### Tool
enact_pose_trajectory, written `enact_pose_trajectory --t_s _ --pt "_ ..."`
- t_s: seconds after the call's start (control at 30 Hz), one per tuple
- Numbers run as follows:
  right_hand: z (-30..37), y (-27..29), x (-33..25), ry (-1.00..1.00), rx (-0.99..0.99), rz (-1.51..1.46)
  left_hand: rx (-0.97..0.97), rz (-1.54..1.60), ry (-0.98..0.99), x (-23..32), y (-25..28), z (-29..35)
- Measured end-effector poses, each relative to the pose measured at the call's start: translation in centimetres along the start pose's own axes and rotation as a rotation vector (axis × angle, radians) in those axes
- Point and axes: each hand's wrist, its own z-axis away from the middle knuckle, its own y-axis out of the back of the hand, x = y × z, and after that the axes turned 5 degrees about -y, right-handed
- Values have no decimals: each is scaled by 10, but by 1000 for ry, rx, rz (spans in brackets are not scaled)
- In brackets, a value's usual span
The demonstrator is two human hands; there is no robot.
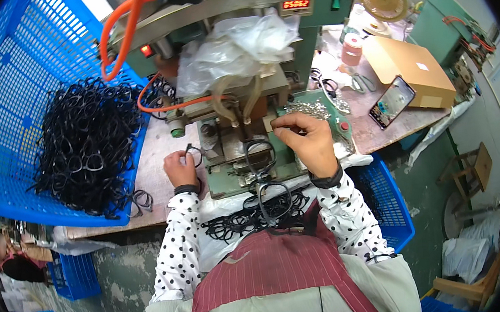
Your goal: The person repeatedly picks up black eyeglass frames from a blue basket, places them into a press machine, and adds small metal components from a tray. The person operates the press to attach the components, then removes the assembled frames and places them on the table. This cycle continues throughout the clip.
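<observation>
My left hand [180,169] is closed at the left side of the press, its fingertips on a black eyeglass frame [200,155]. At the press's right side my right hand [315,146] is raised, thumb and forefinger pinched together; whatever they hold is too small to make out. Between my hands, another dark eyeglass frame [260,172] sits at the front of the green press base [227,187], below the tool. More black frames [223,227] lie heaped on white plastic just before my apron. Small shiny metal parts [306,111] lie on a tray beyond my right hand.
A large blue basket [38,195] full of black frames [86,150] stands at the left. Orange hoses [107,46] and a plastic bag [237,43] hang about the press. Rightward are a phone [393,102], scissors [363,83], a cardboard box [416,72] and a lower blue basket [393,207].
</observation>
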Motion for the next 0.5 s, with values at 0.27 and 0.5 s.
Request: enact_pose_trajectory --t_s 0.27,0.5 --pt "-1 -32 3 -34 -21 -159 -131 168 304 17 31 -7" --pt "-6 -59 7 -12 65 -245 204 575 -176 123 104 -10"
